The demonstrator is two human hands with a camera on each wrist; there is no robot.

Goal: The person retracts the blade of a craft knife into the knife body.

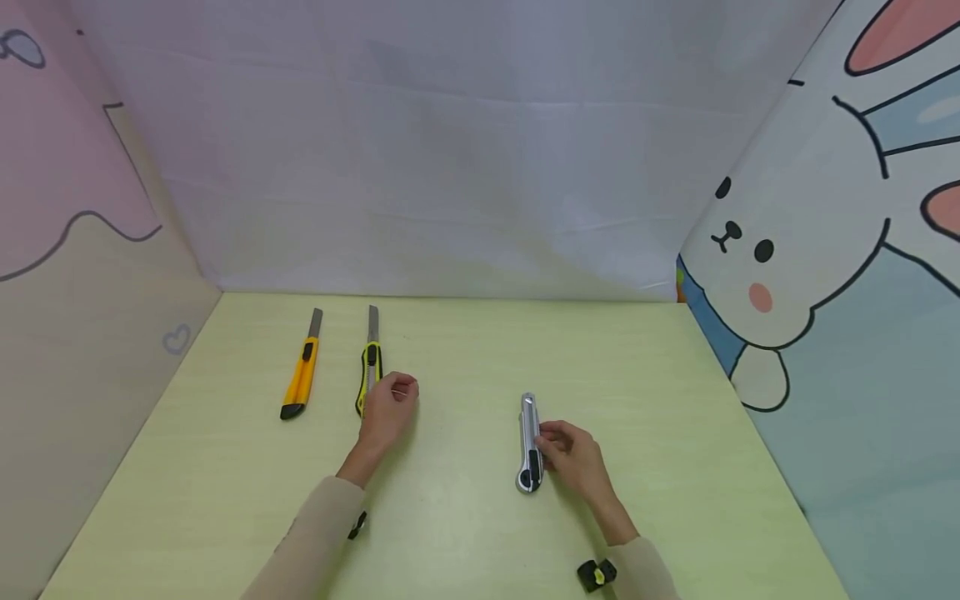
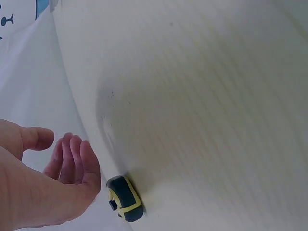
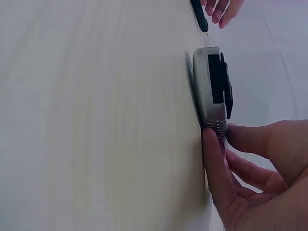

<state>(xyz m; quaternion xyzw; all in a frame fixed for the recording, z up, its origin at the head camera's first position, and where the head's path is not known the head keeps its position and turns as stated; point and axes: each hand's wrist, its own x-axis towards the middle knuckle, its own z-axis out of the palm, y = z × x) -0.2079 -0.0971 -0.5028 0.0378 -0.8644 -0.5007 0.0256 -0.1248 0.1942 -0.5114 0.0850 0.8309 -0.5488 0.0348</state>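
A silver utility knife (image 1: 529, 446) with a black slider lies pointing toward the back of the table, no blade showing in the head view. My right hand (image 1: 576, 460) pinches its right side between thumb and fingers; the right wrist view shows the thumb (image 3: 250, 139) against the ribbed part of the knife (image 3: 208, 86). Whether it rests fully on the table cannot be told. My left hand (image 1: 390, 408) is beside a yellow-green and black utility knife (image 1: 371, 358) with its blade out, covering part of its handle. In the left wrist view the left hand's fingers (image 2: 89, 166) are loosely bent around nothing.
Further left lies an orange utility knife (image 1: 302, 371) with a black end and its blade out. All are on a pale wooden table (image 1: 450, 533). A white sheet (image 1: 450, 167) hangs behind it, with printed panels (image 1: 840, 317) at the sides.
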